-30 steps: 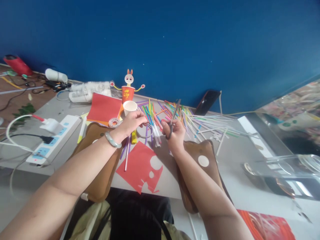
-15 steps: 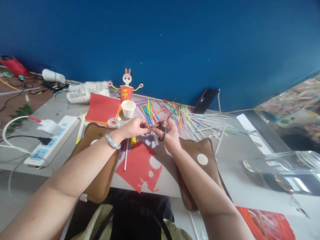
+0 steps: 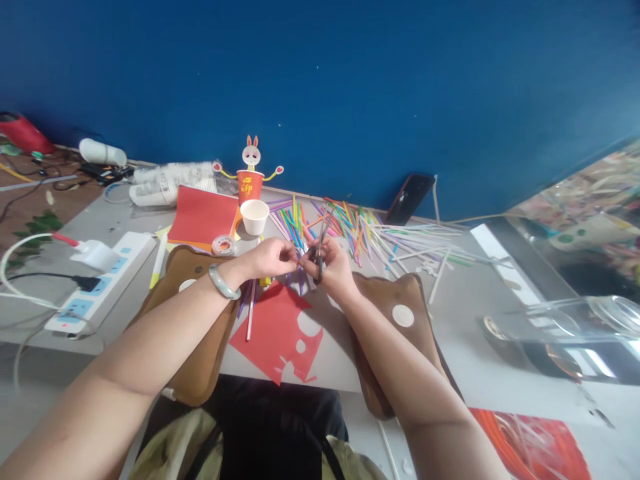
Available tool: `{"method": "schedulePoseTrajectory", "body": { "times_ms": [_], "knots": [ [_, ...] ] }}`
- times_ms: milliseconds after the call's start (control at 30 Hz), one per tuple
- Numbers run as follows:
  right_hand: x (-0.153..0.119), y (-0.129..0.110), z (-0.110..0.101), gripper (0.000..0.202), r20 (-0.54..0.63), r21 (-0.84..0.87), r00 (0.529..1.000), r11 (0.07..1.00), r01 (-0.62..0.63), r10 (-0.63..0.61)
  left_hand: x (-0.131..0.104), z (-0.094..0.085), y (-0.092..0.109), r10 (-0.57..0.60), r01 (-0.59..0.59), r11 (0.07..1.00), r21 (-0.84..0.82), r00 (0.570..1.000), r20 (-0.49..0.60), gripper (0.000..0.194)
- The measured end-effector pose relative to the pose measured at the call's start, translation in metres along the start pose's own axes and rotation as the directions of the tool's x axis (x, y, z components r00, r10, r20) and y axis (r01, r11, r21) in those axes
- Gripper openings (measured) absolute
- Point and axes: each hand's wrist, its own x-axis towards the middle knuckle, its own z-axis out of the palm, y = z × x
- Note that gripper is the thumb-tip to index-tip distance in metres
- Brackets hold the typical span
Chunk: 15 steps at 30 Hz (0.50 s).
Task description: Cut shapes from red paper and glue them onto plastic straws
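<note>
My right hand [image 3: 334,268] is closed around dark-handled scissors [image 3: 320,257], their blades pointing up and away. Close beside it, my left hand [image 3: 274,259] pinches something too small to make out, and the fingertips of both hands nearly meet. Beneath them lies a cut sheet of red paper [image 3: 265,320] with round holes and a ragged edge. A striped straw [image 3: 251,313] rests across the paper's left part. Just beyond my left hand stand a white paper cup [image 3: 255,217] and a roll of clear tape [image 3: 223,245].
A rabbit figure in a red cup [image 3: 250,183] stands at the back by red paper sheets [image 3: 203,217]. Many coloured straws [image 3: 345,230] spread behind my hands. Brown cushions [image 3: 400,340] lie under my forearms. A power strip [image 3: 103,283] is left, a phone [image 3: 410,199] back right.
The scissors in my right hand have turned so the blades point more upright. My right hand has shifted slightly left; my left hand stays pinched near it.
</note>
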Motion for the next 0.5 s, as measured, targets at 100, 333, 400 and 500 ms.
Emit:
{"method": "schedulePoseTrajectory", "body": {
  "times_ms": [100,333,400,500],
  "knots": [
    [0.0002,-0.0014,0.0005,0.049,-0.003,0.011,1.0,1.0,-0.008,0.008,0.0002,-0.0013,-0.0008,0.013,-0.013,1.0,-0.001,1.0,-0.016,0.007],
    [-0.0003,-0.0016,0.0028,0.048,0.011,0.072,0.999,0.997,-0.03,0.03,-0.0003,-0.0037,-0.003,0.0,0.001,1.0,0.017,0.998,-0.065,0.01],
    [-0.0003,-0.0005,0.003,0.048,0.017,0.09,0.999,0.995,-0.048,0.046,-0.0001,-0.0037,-0.0033,0.006,-0.006,1.0,-0.006,0.997,-0.078,0.009],
    [0.0003,0.0015,0.0029,0.048,-0.003,0.132,0.998,0.989,-0.069,0.07,-0.0005,-0.0039,-0.001,-0.011,-0.001,0.994,-0.114,0.995,-0.103,0.013]
  ]
}}
